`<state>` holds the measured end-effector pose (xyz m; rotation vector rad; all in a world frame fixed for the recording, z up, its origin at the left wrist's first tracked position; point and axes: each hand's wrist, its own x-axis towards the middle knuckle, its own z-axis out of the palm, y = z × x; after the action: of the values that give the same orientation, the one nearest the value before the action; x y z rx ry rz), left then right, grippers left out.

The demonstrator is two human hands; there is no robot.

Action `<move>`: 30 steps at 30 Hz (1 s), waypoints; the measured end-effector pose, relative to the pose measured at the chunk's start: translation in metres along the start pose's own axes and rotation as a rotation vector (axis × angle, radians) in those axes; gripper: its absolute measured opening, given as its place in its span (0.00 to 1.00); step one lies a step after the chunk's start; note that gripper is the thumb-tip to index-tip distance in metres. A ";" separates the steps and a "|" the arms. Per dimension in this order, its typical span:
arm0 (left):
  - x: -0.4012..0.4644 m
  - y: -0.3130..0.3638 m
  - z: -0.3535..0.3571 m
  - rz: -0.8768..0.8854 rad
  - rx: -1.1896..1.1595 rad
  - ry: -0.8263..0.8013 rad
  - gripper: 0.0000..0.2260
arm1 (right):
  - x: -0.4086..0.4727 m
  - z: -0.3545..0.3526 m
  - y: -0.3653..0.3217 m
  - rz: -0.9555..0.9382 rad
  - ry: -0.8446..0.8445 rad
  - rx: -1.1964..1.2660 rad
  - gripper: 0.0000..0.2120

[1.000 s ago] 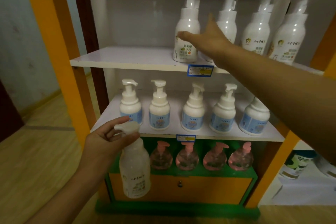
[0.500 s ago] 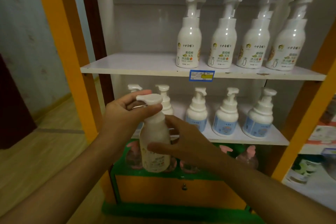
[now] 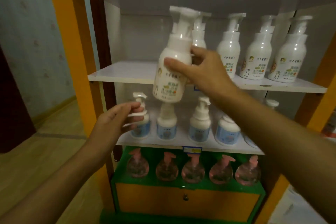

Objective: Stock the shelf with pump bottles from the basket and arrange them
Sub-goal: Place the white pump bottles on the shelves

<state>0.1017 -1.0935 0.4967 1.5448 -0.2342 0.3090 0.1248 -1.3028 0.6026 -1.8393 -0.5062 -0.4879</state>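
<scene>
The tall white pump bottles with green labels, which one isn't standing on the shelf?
The leftmost tall white pump bottle, gripped by the right hand. It hangs tilted in front of the shelf edge, while the others stand upright on it.

Right hand (image 3: pixel 203 71): grips a white pump bottle (image 3: pixel 172 63) by its body, tilted, in front of the middle shelf (image 3: pixel 120 73).
Left hand (image 3: pixel 116 123): fingers loosely curled, holding nothing, before the lower shelf's leftmost blue-label bottle (image 3: pixel 141 127).
Middle shelf: four matching white pump bottles, one (image 3: pixel 229 49) just right of the right hand.
Bottom tier: five pink pump bottles, one (image 3: pixel 193 170) central.
</scene>
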 end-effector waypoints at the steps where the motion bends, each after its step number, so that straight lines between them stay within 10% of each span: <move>1: -0.002 -0.003 0.000 -0.024 0.002 -0.012 0.12 | 0.011 -0.002 -0.007 -0.009 0.003 -0.008 0.22; 30: -0.008 -0.027 -0.006 -0.122 0.061 -0.185 0.10 | 0.126 0.043 0.035 0.102 -0.040 -0.084 0.25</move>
<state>0.1035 -1.0882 0.4689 1.6416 -0.2754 0.0775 0.2520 -1.2593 0.6331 -1.9479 -0.4222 -0.4093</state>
